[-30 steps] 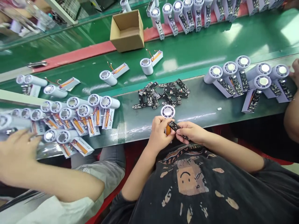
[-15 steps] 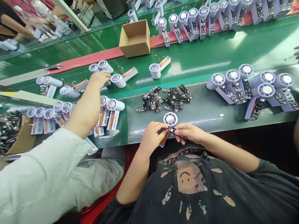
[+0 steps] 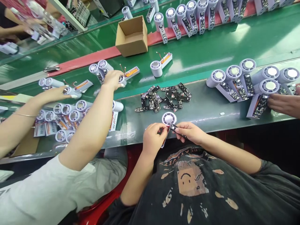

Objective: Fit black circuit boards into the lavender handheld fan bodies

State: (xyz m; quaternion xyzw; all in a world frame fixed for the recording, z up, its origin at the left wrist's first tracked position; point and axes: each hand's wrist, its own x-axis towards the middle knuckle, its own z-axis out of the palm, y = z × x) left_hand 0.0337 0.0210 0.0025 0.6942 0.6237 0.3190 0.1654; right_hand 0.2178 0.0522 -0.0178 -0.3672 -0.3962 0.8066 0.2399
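My left hand (image 3: 153, 137) is closed at the edge of the bench, its fingers pinched around the handle of a lilac handheld fan (image 3: 169, 119) near thin wires. The fan's round head points up just beyond my fingertips, and the handle hangs below, mostly covered by my hand. Between thumb and fingers, my right hand (image 3: 190, 132) grips a narrow black circuit board (image 3: 175, 128). That board's near end meets my left fingertips; whether a wire touches it is too small to tell. Beyond the fan lies a loose pile of circuit boards (image 3: 154, 101).
Fans with boards (image 3: 234, 72) stand at the right, where a co-worker's hand (image 3: 284, 101) reaches in. Two co-worker hands (image 3: 114, 80) touch fans at the left. An open fan (image 3: 156, 68) and a cardboard box (image 3: 132, 47) are farther back.
The co-worker's arm at left has shifted right onto an open fan, and a second arm has come in. A hand has entered at right. My hands have barely moved.
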